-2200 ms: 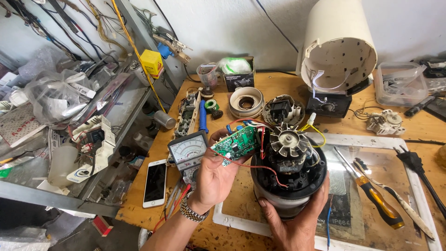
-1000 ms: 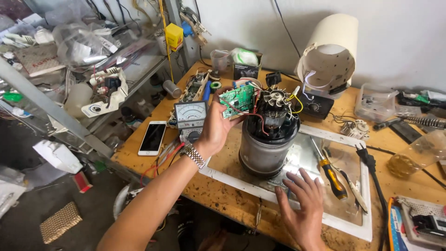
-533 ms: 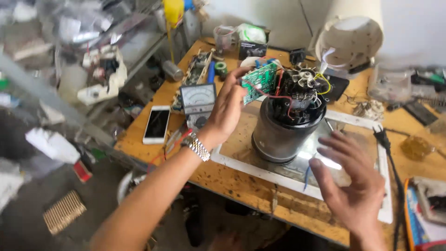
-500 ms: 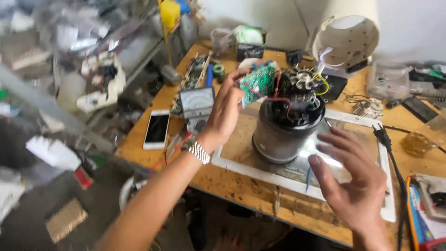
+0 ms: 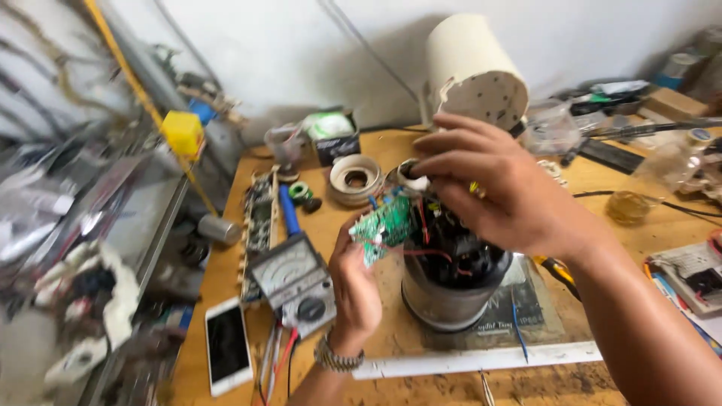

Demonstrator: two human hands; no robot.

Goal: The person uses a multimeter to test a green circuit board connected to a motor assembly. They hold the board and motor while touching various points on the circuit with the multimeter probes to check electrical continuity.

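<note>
Fingers of the left hand (image 5: 356, 289) pinch the lower edge of a small green circuit board (image 5: 385, 226), held tilted just beside the open top of a round metal-walled motor housing (image 5: 450, 295). Red wires run from the board into the housing's dark interior, where the individual parts are too blurred to separate. The right hand (image 5: 502, 189) reaches in from the right above the housing, hiding most of its top and rear; its fingers (image 5: 440, 161) are curled loosely near a small white cylindrical part (image 5: 411, 173), and whether they grip it cannot be told. The housing stands on a dark mat with a white border (image 5: 481, 359) on the wooden counter (image 5: 226, 248). Left of the left hand lies a grey analogue multimeter (image 5: 295, 282), its leads running off the lower edge, with a white smartphone (image 5: 226, 349) beside it. A cream cylindrical cover with a perforated end (image 5: 475, 75) rests behind. Shelving at far left is smeared by motion blur.
</note>
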